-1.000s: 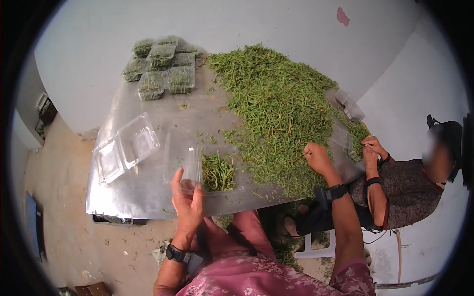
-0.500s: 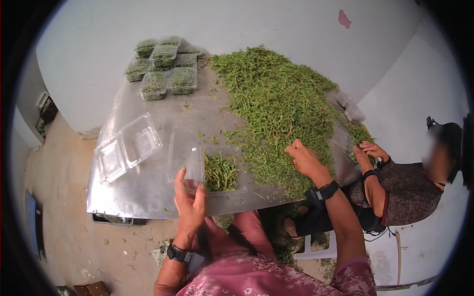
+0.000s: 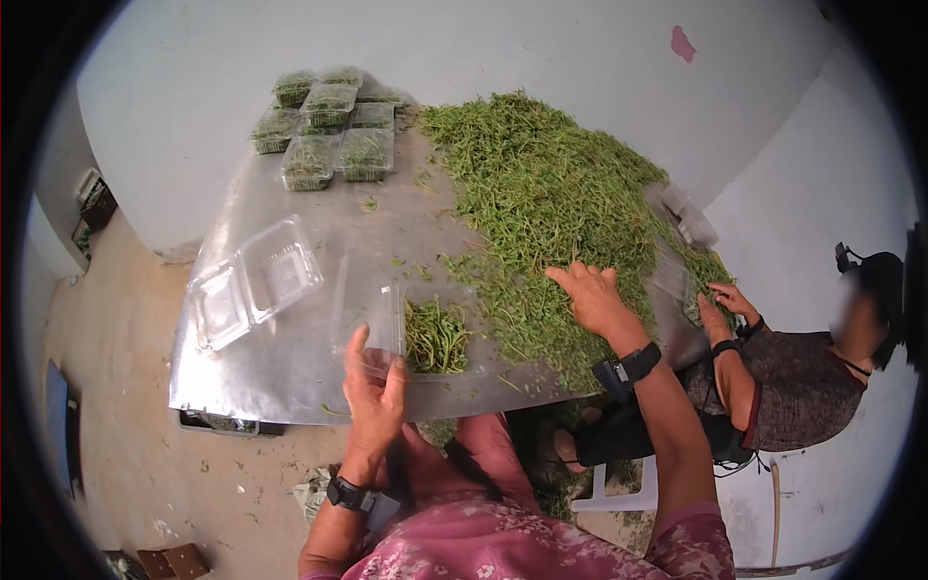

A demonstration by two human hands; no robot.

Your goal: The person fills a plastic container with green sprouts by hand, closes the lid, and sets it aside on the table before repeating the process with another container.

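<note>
Our left hand (image 3: 375, 391) pinches the clear container (image 3: 399, 319) by its edge, at 1 o'clock; our right hand (image 3: 592, 295) touches the greens pile (image 3: 546, 184) toward 12 o'clock; we cannot tell whether it grips any.

The tabletop (image 3: 275, 362) is smooth metal, glossiest at its near left corner. By its left edge, the open clamshell box (image 3: 280, 271) is thin, shiny, see-through plastic, as are the filled clamshell (image 3: 397, 314) at the near edge and stacked boxes (image 3: 365, 147) at the far left corner. The leafy stem heap (image 3: 551, 193) looks rough, matt; the floral shirt (image 3: 522, 546) is matt cloth.
</note>
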